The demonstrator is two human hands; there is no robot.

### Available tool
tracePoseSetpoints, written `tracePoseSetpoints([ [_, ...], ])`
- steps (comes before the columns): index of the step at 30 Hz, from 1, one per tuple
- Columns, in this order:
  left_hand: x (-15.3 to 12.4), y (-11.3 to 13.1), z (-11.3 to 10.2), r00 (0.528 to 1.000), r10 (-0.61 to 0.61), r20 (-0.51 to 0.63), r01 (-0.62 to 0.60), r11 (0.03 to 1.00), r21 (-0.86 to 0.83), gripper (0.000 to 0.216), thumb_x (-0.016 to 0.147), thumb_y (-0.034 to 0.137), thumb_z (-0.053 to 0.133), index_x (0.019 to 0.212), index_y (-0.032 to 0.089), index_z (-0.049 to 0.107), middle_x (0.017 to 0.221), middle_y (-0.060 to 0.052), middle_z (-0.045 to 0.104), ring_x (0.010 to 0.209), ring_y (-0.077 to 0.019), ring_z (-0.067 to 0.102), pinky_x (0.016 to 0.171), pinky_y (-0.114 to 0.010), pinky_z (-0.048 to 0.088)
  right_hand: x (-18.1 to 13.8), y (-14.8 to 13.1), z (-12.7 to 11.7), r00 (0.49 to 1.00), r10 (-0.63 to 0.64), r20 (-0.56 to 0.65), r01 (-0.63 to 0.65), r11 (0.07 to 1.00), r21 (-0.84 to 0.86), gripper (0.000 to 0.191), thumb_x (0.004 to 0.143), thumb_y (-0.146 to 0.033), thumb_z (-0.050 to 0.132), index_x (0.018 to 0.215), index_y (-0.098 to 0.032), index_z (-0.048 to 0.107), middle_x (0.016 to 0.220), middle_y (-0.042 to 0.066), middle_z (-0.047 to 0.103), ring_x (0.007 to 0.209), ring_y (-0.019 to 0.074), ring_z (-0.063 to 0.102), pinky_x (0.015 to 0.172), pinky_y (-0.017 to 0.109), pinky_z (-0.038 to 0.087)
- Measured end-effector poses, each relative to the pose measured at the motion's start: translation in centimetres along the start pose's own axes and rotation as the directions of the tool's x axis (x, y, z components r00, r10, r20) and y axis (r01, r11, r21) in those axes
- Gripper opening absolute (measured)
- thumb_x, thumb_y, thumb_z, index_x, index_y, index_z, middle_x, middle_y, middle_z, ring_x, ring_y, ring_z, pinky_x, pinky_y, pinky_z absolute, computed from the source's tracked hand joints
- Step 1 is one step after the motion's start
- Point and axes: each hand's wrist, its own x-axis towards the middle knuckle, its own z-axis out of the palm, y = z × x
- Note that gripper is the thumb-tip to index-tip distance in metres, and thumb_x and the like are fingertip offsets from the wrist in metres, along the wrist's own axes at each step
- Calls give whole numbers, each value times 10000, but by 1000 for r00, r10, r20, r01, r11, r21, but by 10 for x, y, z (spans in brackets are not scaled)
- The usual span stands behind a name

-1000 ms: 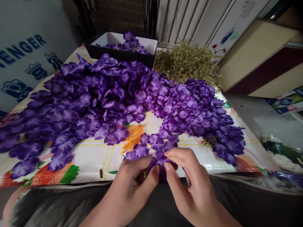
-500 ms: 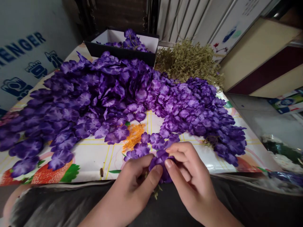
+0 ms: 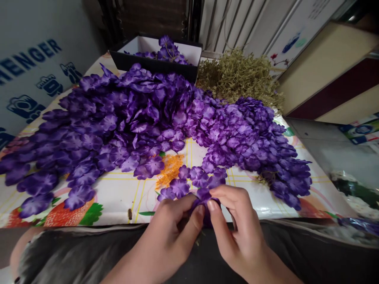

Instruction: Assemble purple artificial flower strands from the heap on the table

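Note:
Both hands meet at the table's front edge over a purple artificial flower point(image 3: 203, 194). My left hand point(image 3: 173, 227) pinches its left side between thumb and forefinger. From the right, my right hand point(image 3: 238, 217) grips the petals with thumb and fingertips. A bit of greenish stem shows faintly below the flower; the rest of it is hidden by my fingers. Just beyond my fingertips lie several loose purple blossoms point(image 3: 199, 176). Behind them spread a heap of larger purple petals point(image 3: 142, 106) on the left and a pile of smaller ones point(image 3: 237, 134) on the right.
A black box with a white inside point(image 3: 154, 65) stands at the back, holding purple flowers. Beside it lies a bundle of olive-green artificial stems point(image 3: 241, 75). The strawberry-patterned tablecloth point(image 3: 118, 201) shows at the front. A cream and maroon carton point(image 3: 334, 75) is at the right.
The view has shifted slightly, so the table appears a little further right. My right fingers have closed in on the petals, and less of the greenish stem shows below the flower.

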Motion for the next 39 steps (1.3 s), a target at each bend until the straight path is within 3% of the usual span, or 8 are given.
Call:
tracePoseSetpoints([
  [4,-1,1,-1,999,-10,-43,11,999,35,336,936,319,381,625,191,382,549,63,322,503,-94,313,465,-224,236,20,13,-7,979,205,5,-205,979,22,230,960,-179,353,1178,-242,391,798,-5,568,740,134,599,657,233,501],
  [6,-2,1,-1,1000,-17,-25,17,999,27,331,936,327,392,634,191,384,557,65,313,512,-94,321,470,-220,241,37,24,-9,982,186,21,-184,979,-92,184,945,-185,382,1119,-201,439,782,8,589,728,151,601,675,264,493],
  [9,-4,0,-2,999,-23,34,22,1000,20,329,941,351,379,666,181,435,592,50,351,553,-104,350,497,-225,261,66,37,-1,981,109,162,-59,956,-289,135,895,-119,429,926,-159,554,850,64,646,799,178,618,730,280,474],
  [16,-10,1,-6,998,-5,65,4,1000,20,348,946,362,359,647,187,391,584,49,345,557,-107,350,519,-243,260,117,53,40,922,64,381,100,913,-395,243,821,-15,439,866,-139,643,950,114,672,907,212,613,834,292,428],
  [23,-12,3,-10,997,12,75,-15,999,37,336,942,336,349,668,175,462,600,32,394,588,-122,387,553,-258,279,115,51,50,919,163,359,47,859,-510,208,783,-3,468,841,-142,612,873,124,650,826,221,601,767,314,419],
  [29,-10,4,-18,999,31,-15,-32,995,-92,338,928,312,382,613,190,369,557,58,330,519,-95,321,482,-226,244,102,33,27,941,175,290,-57,926,-372,141,818,-81,492,745,-163,581,699,37,638,649,162,585,621,262,433],
  [35,-8,3,-26,980,11,-200,-12,1000,-3,356,914,323,389,584,200,335,537,66,280,487,-89,274,448,-221,214,72,3,-9,963,169,210,-134,976,-169,152,854,-162,515,713,-182,567,668,-9,572,633,137,541,571,240,410],
  [39,-8,1,-24,973,47,-226,-26,995,96,366,915,325,401,579,198,333,523,67,283,479,-88,280,448,-223,211,46,-16,-24,952,224,211,-256,957,138,108,843,-205,562,740,-202,595,792,6,546,749,156,556,677,272,457],
])
